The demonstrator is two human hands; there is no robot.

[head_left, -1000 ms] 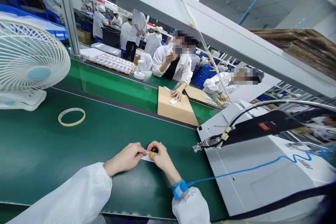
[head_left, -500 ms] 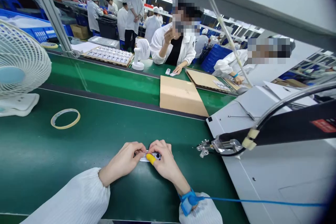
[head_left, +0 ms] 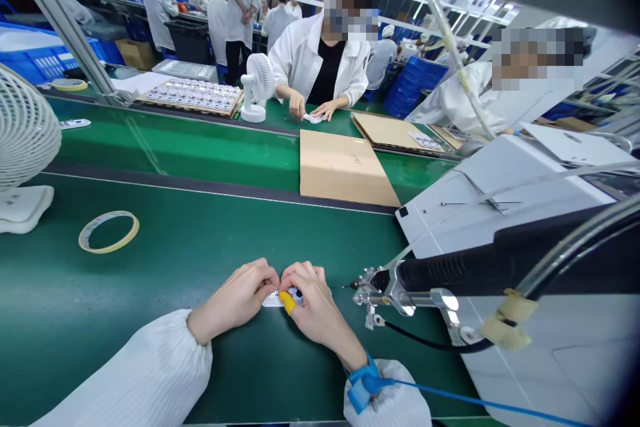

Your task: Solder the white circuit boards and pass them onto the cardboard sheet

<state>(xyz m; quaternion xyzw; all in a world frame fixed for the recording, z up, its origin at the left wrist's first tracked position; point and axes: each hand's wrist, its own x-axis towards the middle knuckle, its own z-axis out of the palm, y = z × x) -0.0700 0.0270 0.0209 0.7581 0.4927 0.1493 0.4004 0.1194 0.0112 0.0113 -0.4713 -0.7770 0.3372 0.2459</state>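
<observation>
Knuckles up, right hand [head_left: 311,297] pinches a white piece [head_left: 270,302], left hand [head_left: 239,297], fingers pressed together, meets it, and cardboard [head_left: 335,177] ahead has unreadable scribbles [head_left: 357,159].

white sleeves [head_left: 145,367] | yellow thumb cover [head_left: 287,301] | blue wristband [head_left: 360,397] | blue cord [head_left: 450,393]

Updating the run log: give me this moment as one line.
left hand: at white piece, grip unclear | right hand: holding it, yellow thumb cover | nearby: tape roll on green table; black tool at right
</observation>
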